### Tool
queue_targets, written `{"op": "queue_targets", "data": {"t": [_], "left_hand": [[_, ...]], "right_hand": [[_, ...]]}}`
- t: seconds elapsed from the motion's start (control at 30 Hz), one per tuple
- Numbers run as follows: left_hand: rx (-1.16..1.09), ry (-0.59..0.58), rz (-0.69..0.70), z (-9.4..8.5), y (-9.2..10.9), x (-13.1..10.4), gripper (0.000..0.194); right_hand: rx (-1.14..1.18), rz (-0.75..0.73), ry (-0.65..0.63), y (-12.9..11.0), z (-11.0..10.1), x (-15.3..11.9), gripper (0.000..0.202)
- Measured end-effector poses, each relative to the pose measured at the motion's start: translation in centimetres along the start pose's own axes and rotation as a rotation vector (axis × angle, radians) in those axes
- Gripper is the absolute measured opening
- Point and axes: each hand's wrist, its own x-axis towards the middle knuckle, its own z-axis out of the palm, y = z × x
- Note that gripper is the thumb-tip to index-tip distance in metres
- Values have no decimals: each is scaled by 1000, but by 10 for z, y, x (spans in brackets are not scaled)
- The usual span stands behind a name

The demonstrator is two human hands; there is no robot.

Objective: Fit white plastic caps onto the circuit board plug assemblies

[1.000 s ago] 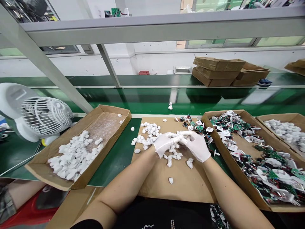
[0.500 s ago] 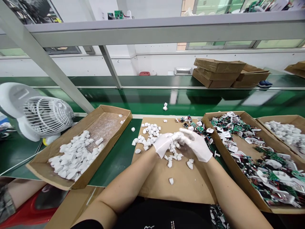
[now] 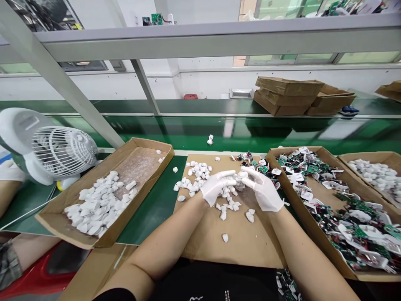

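Note:
Both my hands wear thin white gloves and meet over a cardboard sheet [image 3: 206,234]. My left hand [image 3: 217,187] stretches its fingers to the right, above a heap of small white plastic pieces [image 3: 200,172]. Opposite it, my right hand [image 3: 265,191] is open, thumb and fingers apart and pointing left. More white pieces lie between the two hands, partly hidden by the fingers; whether any is touched I cannot make out. Loose white pieces [image 3: 224,238] are scattered nearer to me. Behind my right hand is a small pile of wired circuit boards [image 3: 246,158].
On the left stands a cardboard tray [image 3: 150,200] of white pieces, beside a white fan [image 3: 59,146]. A co-worker's gloved hand [image 3: 11,170] shows behind the fan. To the right, a box [image 3: 294,211] holds circuit-board assemblies. A green belt [image 3: 188,129] carries a small white part [image 3: 210,139].
My hands have drawn slightly apart, and the fingers have spread. The white part on the green belt has shifted left. A co-worker's gloved hand has come into view at the far left.

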Motion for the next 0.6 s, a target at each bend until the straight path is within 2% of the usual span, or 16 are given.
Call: {"op": "queue_targets", "data": {"t": [0.23,0.4,0.6], "left_hand": [[191,113,2,8,3,-1,36],[265,129,34,14,10,-4,36],[288,103,115,15,15,-31,34]], "right_hand": [[23,-18,55,1,8,-1,60],[-28,-26,-7,8,8,-1,55],[64,74,-74,6,7,-1,44]]}}
